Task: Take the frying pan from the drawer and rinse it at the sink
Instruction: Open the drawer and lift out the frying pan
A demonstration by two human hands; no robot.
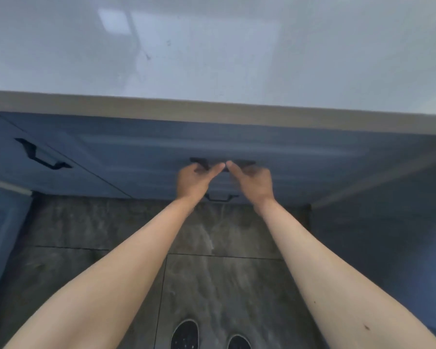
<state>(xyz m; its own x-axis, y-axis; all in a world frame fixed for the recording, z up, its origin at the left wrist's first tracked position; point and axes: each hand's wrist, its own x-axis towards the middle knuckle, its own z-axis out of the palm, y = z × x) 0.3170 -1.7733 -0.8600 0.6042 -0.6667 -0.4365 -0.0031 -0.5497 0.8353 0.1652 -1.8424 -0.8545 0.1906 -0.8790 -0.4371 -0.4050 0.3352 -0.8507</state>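
Note:
A blue drawer front sits closed under the white countertop. Its black bar handle runs across the middle. My left hand curls its fingers round the left part of the handle. My right hand curls round the right part, the two thumbs nearly meeting above the bar. The frying pan and the sink are out of view. The picture is blurred by motion.
A second black handle shows on a lower drawer between my wrists. Another blue drawer with a black handle lies to the left. The countertop edge overhangs the drawers. Grey floor tiles and my black shoes are below.

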